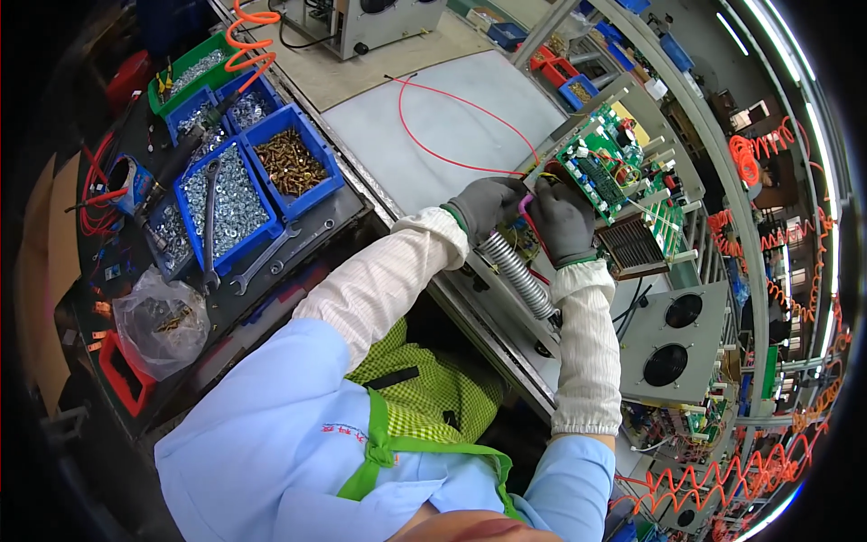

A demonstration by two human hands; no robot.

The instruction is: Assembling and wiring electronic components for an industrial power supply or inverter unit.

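Observation:
Both my hands wear dark grey gloves and meet at the open electrical unit, their fingertips nearly together. My left hand has its fingers curled in, and what they pinch is hidden. Closed beside it, my right hand grips wires next to the green circuit boards. A purple and red wire passes between the hands. From near the fingertips a long thin red wire loops out over the white work surface. Just below the hands sits a coiled silvery cylinder, and dark heatsink fins lie to the right.
At left, blue bins hold silvery fasteners and brass screws. Wrenches and a clear plastic bag lie beside them. A grey panel with two fans stands at right. Orange coiled hoses hang around the bench.

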